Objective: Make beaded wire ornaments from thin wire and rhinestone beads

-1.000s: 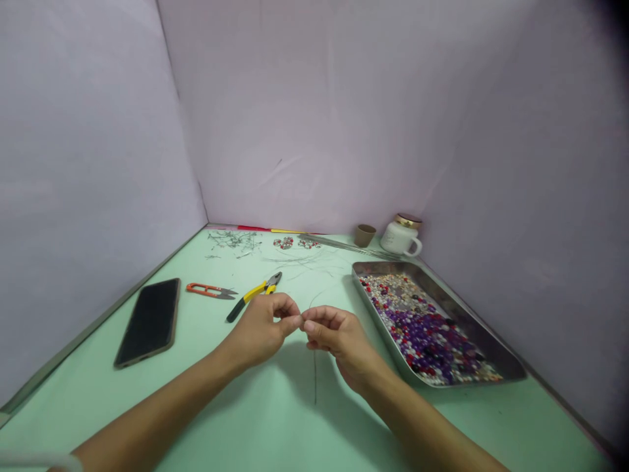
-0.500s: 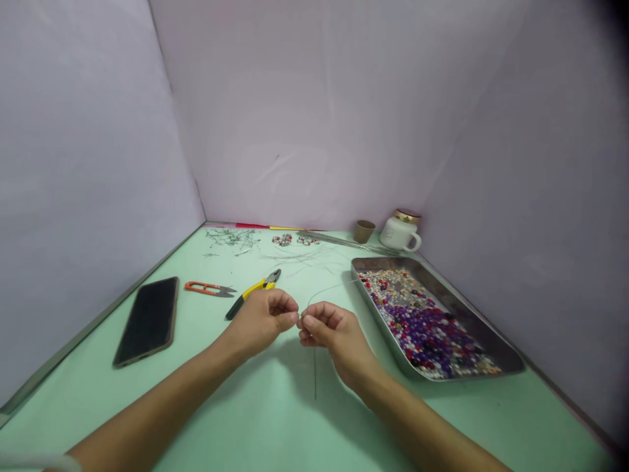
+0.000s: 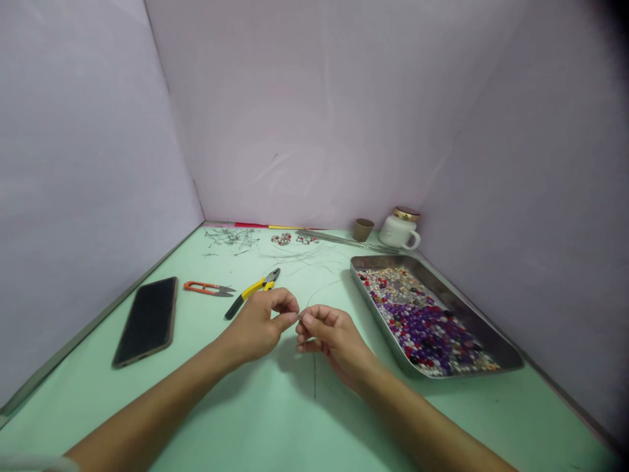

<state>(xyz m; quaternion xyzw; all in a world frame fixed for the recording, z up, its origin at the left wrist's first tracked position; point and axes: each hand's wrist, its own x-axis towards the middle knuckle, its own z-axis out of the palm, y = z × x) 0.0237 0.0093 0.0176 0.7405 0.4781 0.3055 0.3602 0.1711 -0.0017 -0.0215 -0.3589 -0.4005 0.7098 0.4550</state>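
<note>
My left hand (image 3: 265, 322) and my right hand (image 3: 330, 335) meet fingertip to fingertip over the middle of the table. Both pinch a thin wire (image 3: 315, 377); one end hangs below my right hand and another stretch curves up and away toward the tray. The bit between the fingertips is too small to make out. Just beyond my left hand lie pliers (image 3: 251, 290) with yellow and black handles. Orange thread snips (image 3: 209, 289) rest to their left.
A metal tray (image 3: 381, 328) of mixed beads (image 3: 432, 328) stands at the right, a black phone (image 3: 146, 322) at the left. Along the back are wire scraps (image 3: 233, 239), beaded pieces (image 3: 282, 239), straight wires (image 3: 344, 241), a brown cup (image 3: 363, 229) and a lidded white mug (image 3: 399, 231).
Both hands stay nearly in place, pinching the wire. The right hand's lower fingers have shifted slightly and spread a little. The whole view has moved very slightly.
</note>
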